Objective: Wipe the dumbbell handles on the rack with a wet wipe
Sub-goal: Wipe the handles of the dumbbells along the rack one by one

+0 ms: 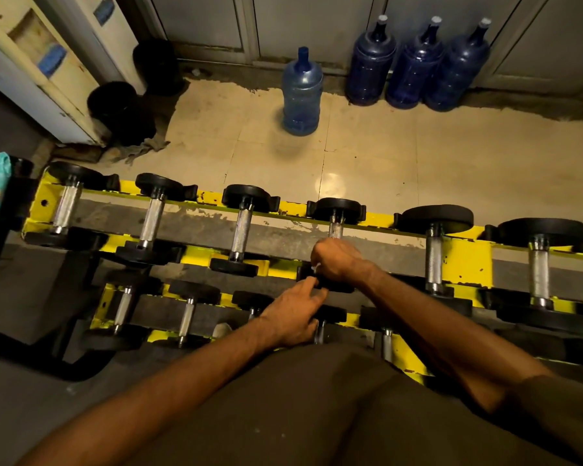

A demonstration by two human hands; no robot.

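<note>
While round handle (335,230), right hand (337,260).

Rack (468,260), far tier: six dumbbells (243,230). Near tier: at least five, partly hidden. Far floor: four jugs (302,92). Far left: two bins (115,105).

The yellow rack (468,260) stands on the tiled floor (418,163), its paint chipped along the rails. Six dumbbells (241,227) lie across its upper tier, their black heads seated on the rails and their knurled steel handles bridging the gap. The fourth dumbbell (336,227) from the left is partly covered. Smaller dumbbells (186,317) lie the same way on the lower tier. Beyond the rack a pale blue water jug (302,92) stands upright alone on the floor. Three darker jugs (414,65) stand side by side against the wall. A crumpled rag (138,149) lies on the floor at the left.
</note>
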